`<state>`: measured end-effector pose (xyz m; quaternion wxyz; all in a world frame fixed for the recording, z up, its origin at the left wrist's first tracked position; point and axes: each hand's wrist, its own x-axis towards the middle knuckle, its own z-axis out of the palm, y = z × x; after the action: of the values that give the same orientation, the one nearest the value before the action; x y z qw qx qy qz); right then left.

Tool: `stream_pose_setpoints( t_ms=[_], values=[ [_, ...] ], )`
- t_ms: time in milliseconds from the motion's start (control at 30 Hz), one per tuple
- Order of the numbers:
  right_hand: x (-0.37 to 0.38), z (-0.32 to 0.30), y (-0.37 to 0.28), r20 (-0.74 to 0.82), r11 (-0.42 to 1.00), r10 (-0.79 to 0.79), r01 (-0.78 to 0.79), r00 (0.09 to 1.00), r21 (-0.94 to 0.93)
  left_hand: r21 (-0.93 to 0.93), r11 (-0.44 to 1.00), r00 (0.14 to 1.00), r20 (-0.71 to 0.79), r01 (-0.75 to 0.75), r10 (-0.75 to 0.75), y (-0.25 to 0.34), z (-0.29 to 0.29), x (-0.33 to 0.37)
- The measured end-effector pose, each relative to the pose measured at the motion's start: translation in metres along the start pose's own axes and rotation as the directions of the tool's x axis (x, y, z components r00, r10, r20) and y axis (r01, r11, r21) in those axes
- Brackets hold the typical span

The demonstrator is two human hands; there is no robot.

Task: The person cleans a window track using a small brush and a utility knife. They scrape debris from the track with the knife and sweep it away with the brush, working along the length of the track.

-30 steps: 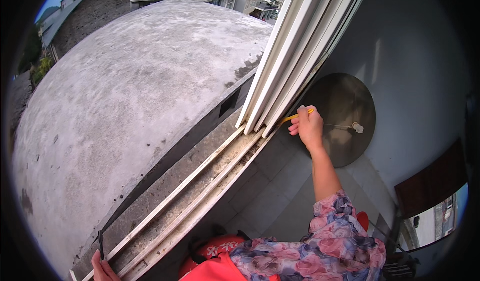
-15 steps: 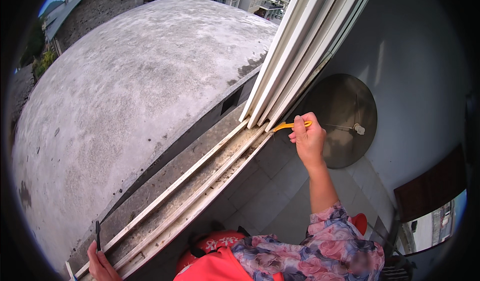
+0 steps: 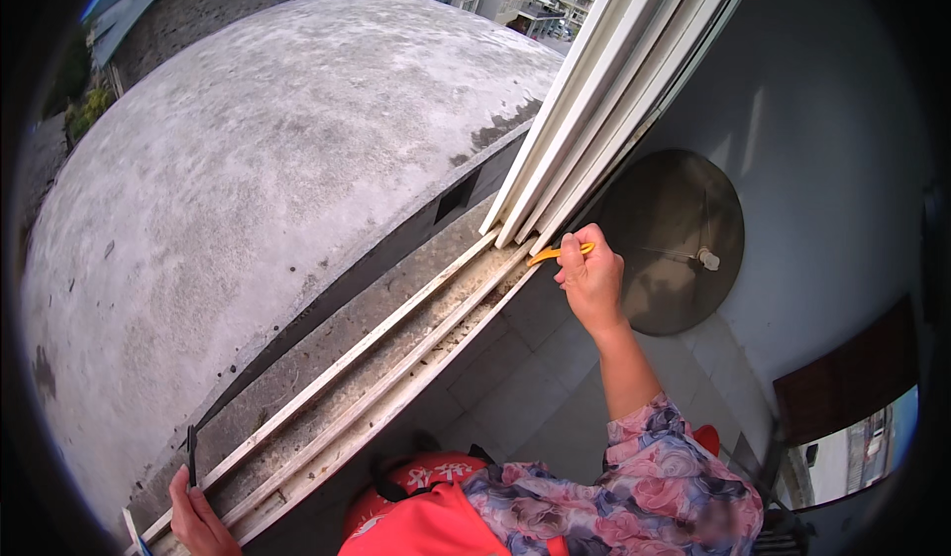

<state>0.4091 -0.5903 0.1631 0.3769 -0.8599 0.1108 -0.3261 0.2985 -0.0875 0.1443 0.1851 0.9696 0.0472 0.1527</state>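
Note:
My right hand is closed around a slim yellow tool with a curved handle. Its tip meets the inner rail of a sliding-window track, close to the foot of the white window frames; the tool's working end is too small to make out. Dark grit and crumbs lie along the dirty track grooves. At the lower left, my left hand rests by the track's near end, its fingers closed on a thin black stick-like tool that points upward.
Outside the window spreads a grey concrete slab, with a dark gap along its edge. Indoors, a round dark tabletop leans against the white wall. A red apron covers my front, above the tiled floor.
My right hand and the yellow tool have shifted slightly left along with the tip, which stays at the rail by the frames. The view has moved a little; my left hand keeps its place.

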Motion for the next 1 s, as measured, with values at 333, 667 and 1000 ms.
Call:
stream_pose_setpoints(
  t_ms=[333, 667, 1000],
  values=[
    [0.009, 0.005, -0.027, 0.119, 0.942, -0.224, 0.246, 0.967, -0.229, 0.033, 0.997, 0.996, 0.055, 0.068, -0.069, -0.003, -0.003, -0.002],
    [0.013, 0.011, -0.062, 0.233, 0.939, -0.206, 0.259, 0.95, -0.226, -0.105, 0.994, 1.0, -0.021, -0.013, 0.011, -0.023, 0.01, -0.007],
    [-0.007, 0.019, -0.095, 0.388, 0.979, -0.177, 0.203, 0.905, -0.027, -0.152, 0.988, 1.0, -0.017, -0.019, 0.017, -0.014, 0.008, -0.006]
  ],
)
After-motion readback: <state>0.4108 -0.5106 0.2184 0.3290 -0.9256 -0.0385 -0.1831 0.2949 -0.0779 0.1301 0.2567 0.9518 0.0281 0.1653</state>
